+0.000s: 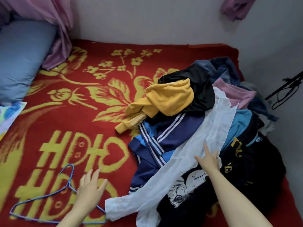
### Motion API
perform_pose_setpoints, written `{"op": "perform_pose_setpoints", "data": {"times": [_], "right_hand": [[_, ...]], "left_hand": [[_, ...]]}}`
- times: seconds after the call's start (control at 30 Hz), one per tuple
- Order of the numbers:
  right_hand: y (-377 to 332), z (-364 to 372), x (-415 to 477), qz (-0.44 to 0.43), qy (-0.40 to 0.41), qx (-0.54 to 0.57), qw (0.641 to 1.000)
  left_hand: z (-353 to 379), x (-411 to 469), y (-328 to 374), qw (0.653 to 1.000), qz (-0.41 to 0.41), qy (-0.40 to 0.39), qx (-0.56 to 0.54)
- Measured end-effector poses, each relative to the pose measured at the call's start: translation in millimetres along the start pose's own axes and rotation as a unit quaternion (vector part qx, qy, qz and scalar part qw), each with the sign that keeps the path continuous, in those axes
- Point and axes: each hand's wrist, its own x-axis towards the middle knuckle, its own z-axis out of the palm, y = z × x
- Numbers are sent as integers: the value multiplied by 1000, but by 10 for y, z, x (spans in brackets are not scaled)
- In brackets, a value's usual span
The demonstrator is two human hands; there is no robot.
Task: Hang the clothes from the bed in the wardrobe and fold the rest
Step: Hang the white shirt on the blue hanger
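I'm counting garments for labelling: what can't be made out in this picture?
Head view only.
Mixed heap of clothes: lower garments buried by upper ones; count unknown.
Sheer white garment: near end cut by the bottom edge.
Thin blue wire hanger: part hidden under the left hand and forearm.
Yellow lettering on the black garment: folded and blurred, unreadable.
Pink cloth, top right: cut by the top edge.
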Motion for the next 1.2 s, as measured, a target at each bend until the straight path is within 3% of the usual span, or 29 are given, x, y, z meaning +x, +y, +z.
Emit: {"op": "perform_pose_setpoints", "data": {"times": [0.1,0.17,0.27,0.43,0.63,0.97,1.2], "right_hand": [[-20,104,173,-4,-70,10,997],[6,207,213,-7,-94,-68,993],[72,294,177,-20,-35,-109,993],[142,313,-265,48,154,87,983],[-12,721,-1350,22,154,246,957],[-622,277,-2670,-200,235,260,915],[-1081,293,-3956,-321,324,199,867]], "left_hand": [[60,-27,-167,1000,-7,-4,17],[101,-60,-256,1000,2,-1,27],[152,-127,-310,1000,14,-6,25],[195,-291,-258,997,51,2,64],[228,-630,-24,986,126,-29,103],[259,-1133,-25,963,246,-54,96],[-129,-1256,-136,938,343,-50,-21]]}}
